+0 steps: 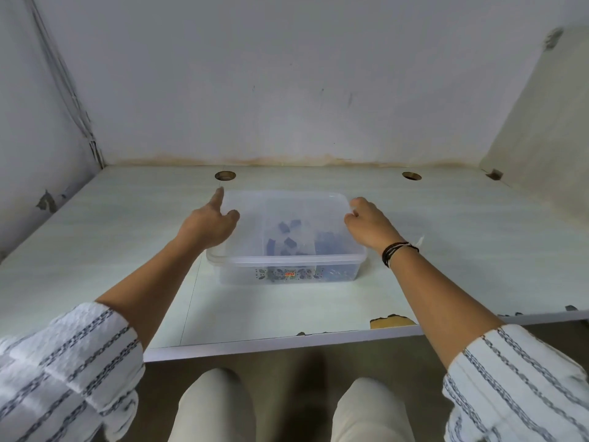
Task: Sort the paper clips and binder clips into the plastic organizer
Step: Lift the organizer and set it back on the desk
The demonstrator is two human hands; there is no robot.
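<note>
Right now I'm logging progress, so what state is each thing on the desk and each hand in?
Plastic box: upright on the desk, translucent lid on.
Lid: lying over the box, a hand at each side.
Dark clips: inside the box, blurred through the lid.
Left hand: at the lid's left edge, index finger extended.
Right hand: fingers curled at the lid's right edge.
Desk: edge chipped at the front.

Both arms reach forward. The left hand (208, 226) points one finger up and away. The right hand (369, 224) curls its fingers down.
</note>
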